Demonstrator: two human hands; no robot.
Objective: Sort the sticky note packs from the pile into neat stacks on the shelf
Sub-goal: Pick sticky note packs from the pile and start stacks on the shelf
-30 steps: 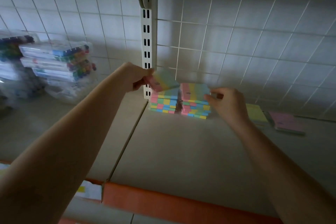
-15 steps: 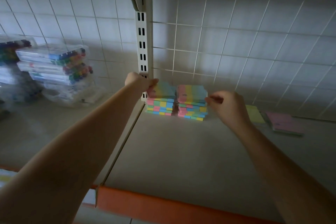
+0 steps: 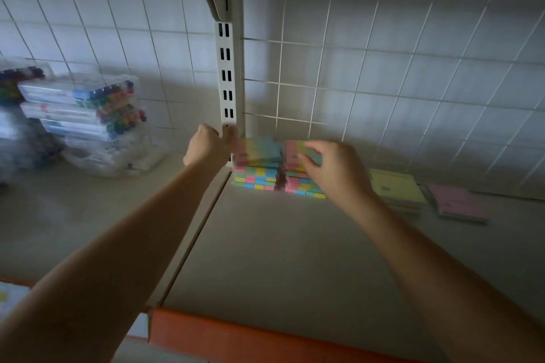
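Fingers of the left hand curl at the left end of the top pack, which lies flat on the left stack; whether they truly pinch that end or only press against it cannot be told, since the hand is blurred and hides the contact. The top pack runs long-ways left to right, parallel to the back grid wall, its coloured stripes crossing that axis. The right hand rests on the right stack, fingers bent over the uppermost pack's top and right end, its grip closed loosely round that pack. Both stacks sit touching side by side at the very back of the shelf, just right of the slotted upright, their long sides facing the front.

Right of the right stack, near but apart from it, lies a flat yellow pack, and beyond that, just beside it, a pink pack, both angled slightly. Left of the slotted upright, well apart from the stacks, clear marker cases are heaped against the wall. In front of the stacks the shelf surface runs bare to its orange front edge, and a seam runs forward from the upright's foot.
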